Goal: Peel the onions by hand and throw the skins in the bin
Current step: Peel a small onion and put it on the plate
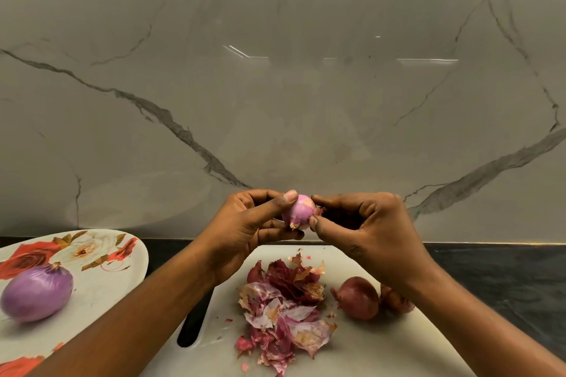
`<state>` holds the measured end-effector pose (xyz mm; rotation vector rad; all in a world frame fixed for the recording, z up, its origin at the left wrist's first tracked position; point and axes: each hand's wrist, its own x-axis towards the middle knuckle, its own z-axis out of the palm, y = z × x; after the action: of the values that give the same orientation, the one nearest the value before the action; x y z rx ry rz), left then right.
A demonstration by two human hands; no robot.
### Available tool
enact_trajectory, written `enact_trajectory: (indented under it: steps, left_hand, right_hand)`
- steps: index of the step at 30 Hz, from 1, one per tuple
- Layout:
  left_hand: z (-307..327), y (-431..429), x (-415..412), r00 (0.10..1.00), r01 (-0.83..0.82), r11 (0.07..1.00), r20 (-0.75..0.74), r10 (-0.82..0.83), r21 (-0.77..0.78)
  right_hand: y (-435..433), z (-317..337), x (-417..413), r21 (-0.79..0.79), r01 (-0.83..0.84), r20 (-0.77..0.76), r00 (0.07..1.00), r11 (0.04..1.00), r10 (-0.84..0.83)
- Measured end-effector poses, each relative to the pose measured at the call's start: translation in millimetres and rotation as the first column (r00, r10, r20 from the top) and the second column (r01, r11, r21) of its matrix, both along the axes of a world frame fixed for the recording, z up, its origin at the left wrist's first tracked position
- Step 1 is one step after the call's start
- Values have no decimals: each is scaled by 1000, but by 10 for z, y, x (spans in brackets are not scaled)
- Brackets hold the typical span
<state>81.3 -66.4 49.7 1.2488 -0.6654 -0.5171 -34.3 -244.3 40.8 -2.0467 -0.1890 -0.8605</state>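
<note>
A small, mostly peeled pink onion (299, 210) is held up above the cutting board (382, 343). My left hand (245, 229) grips it from the left, thumb on top. My right hand (367, 229) pinches a scrap of skin at its right side between thumb and forefinger. A heap of dry red skins (284, 306) lies on the board. An unpeeled red onion (359, 297) sits right of the heap, and another one (395, 300) is partly hidden behind my right wrist. A large peeled purple onion (36, 295) rests on the flowered plate (101, 285) at the left.
The board's dark handle slot (191, 326) shows under my left forearm. A dark countertop (505, 278) runs to the right of the board. A marble wall (275, 86) stands close behind. No bin is in view.
</note>
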Motion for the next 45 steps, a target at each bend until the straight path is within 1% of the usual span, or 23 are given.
enact_trajectory:
  steps: [7, 11, 15, 19, 21, 23, 27, 29, 35, 40, 45]
  left_hand:
    - [-16, -1, 18, 1000, 5, 999, 9, -6, 36]
    - [-3, 0, 13, 1000, 8, 1000, -22, -8, 16]
    - [12, 11, 19, 999, 13, 1000, -46, -14, -15]
    - [23, 30, 37, 999, -7, 999, -52, 5, -39]
    - [19, 35, 44, 999, -20, 999, -41, 18, -40]
    - [13, 38, 52, 1000, -11, 999, -28, 10, -46]
    - [6, 33, 38, 999, 30, 999, 22, -29, -42]
    - [-3, 27, 20, 998, 28, 999, 65, -27, -23]
    - [-3, 25, 1, 996, 27, 999, 89, -25, -19]
    - [12, 38, 2, 996, 38, 999, 81, -35, -30]
    - [16, 42, 8, 995, 12, 1000, 102, -10, -19]
  right_hand:
    - [-49, 0, 12, -25, 47, 23, 999, 999, -46]
    - [-37, 1, 13, -16, 45, 20, 999, 999, -45]
    - [-39, 9, 12, 1, 90, 13, 996, 996, -90]
    - [-15, 21, -21, -51, 68, -15, 997, 996, -69]
    - [15, 30, -40, -45, 62, -22, 998, 997, -63]
    - [13, 40, -39, -19, 49, -50, 997, 999, -50]
    - [-9, 71, 7, 168, 6, -218, 975, 986, 31]
    - [1, 84, 20, 234, -20, -267, 960, 972, 84]
    - [6, 93, 0, 294, -70, -258, 955, 953, 150]
    - [13, 114, -1, 306, -34, -231, 967, 951, 109]
    - [18, 121, 1, 354, -75, -248, 954, 932, 171]
